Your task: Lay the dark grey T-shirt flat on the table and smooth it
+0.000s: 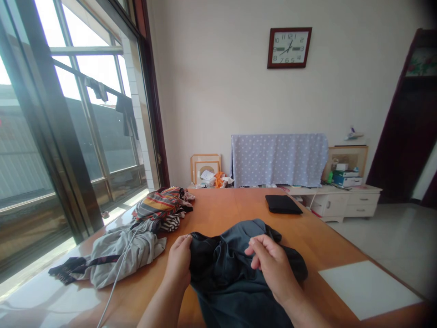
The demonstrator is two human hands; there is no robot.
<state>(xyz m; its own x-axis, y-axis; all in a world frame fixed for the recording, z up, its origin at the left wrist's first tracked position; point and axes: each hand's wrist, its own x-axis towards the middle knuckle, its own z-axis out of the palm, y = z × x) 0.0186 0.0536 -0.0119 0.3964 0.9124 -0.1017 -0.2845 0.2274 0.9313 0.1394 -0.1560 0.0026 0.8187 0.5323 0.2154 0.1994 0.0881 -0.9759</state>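
While left fingers (181, 242) pinch a dark grey cloth garment (225, 282) on the orange wooden desk (232, 209), right fingers (262, 255) curl against it.

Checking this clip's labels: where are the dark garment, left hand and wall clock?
dark garment (225, 282), head view, on the cloth between the hands
left hand (178, 263), head view, on the back of the hand
wall clock (289, 48), head view, on the white dial
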